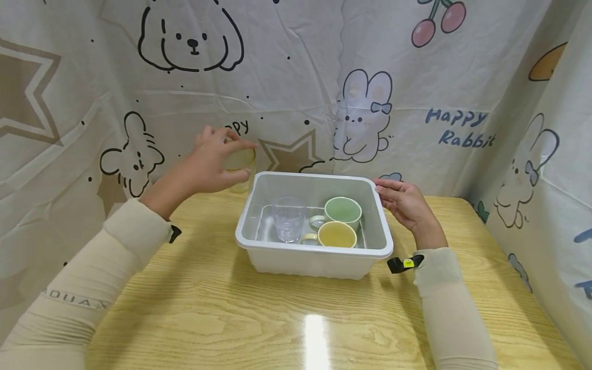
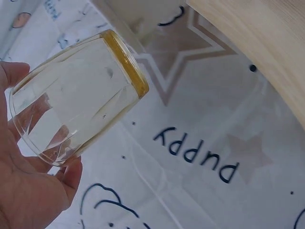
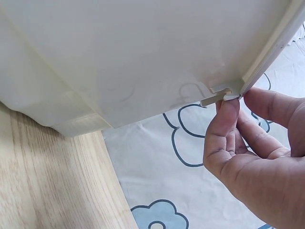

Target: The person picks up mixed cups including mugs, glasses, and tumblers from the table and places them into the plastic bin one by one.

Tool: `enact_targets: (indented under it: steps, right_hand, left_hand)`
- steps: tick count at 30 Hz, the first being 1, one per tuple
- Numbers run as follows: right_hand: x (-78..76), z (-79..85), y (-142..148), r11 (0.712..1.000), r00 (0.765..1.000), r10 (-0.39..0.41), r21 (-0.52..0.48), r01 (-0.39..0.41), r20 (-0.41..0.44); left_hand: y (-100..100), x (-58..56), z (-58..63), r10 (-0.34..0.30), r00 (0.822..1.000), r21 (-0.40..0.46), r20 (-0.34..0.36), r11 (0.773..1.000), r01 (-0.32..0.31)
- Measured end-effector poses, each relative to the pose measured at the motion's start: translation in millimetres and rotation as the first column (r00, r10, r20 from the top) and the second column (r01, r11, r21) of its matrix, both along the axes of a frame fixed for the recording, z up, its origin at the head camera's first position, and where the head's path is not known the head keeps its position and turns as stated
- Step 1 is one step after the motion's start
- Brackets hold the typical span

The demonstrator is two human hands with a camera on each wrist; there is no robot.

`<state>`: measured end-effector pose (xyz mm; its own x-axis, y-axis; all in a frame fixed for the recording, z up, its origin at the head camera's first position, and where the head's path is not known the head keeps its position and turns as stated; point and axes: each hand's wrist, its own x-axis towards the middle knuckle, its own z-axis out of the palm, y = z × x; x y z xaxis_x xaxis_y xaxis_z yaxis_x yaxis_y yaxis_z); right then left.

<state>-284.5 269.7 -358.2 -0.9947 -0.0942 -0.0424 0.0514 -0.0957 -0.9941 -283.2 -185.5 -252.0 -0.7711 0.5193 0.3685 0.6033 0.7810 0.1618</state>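
Observation:
A yellowish clear glass (image 2: 76, 95) is held by my left hand (image 1: 217, 159), thumb and fingers around its rim end, just left of the white plastic bin (image 1: 314, 262). In the left wrist view the glass's thick amber base points away from the palm. My right hand (image 1: 407, 203) pinches the bin's rim at its far right corner, with the fingertips (image 3: 228, 112) at the edge. Inside the bin are a clear glass (image 1: 289, 221) on the left, a green mug (image 1: 343, 210) at the back right and a yellow mug (image 1: 336, 235) in front of it.
The bin stands on a wood-grain table (image 1: 222, 318), toward its back edge. Behind it and along both sides hangs a pale curtain (image 1: 296, 77) printed with cartoon animals and stars. The table's wood surface extends in front of the bin.

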Motion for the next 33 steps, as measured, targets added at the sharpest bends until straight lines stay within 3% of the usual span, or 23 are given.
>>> enact_targets:
  steps: [15,20,25,33]
  right_hand:
    - [0.1,0.0,1,1.0,1.0,0.002,0.0,-0.002,0.001]
    - [-0.2,-0.2,1,1.0,1.0,0.001,-0.006,-0.001,0.0]
    - [-0.1,-0.1,0,1.0,1.0,0.0,-0.005,0.0,0.002]
    - [-0.8,-0.9,0,1.0,1.0,0.004,-0.009,-0.004,-0.001]
  left_hand:
    - [33,29.3,6.5,-0.153,0.987,-0.005,-0.053,0.988,0.153]
    - [45,38.0,4.5,-0.222,0.974,0.003,-0.051,0.975,0.222]
    - [56,46.7,0.3,-0.254,0.967,-0.022,-0.014,0.967,0.253]
    - [65,47.3,-16.4,-0.377,0.926,-0.034,0.022,0.925,0.378]
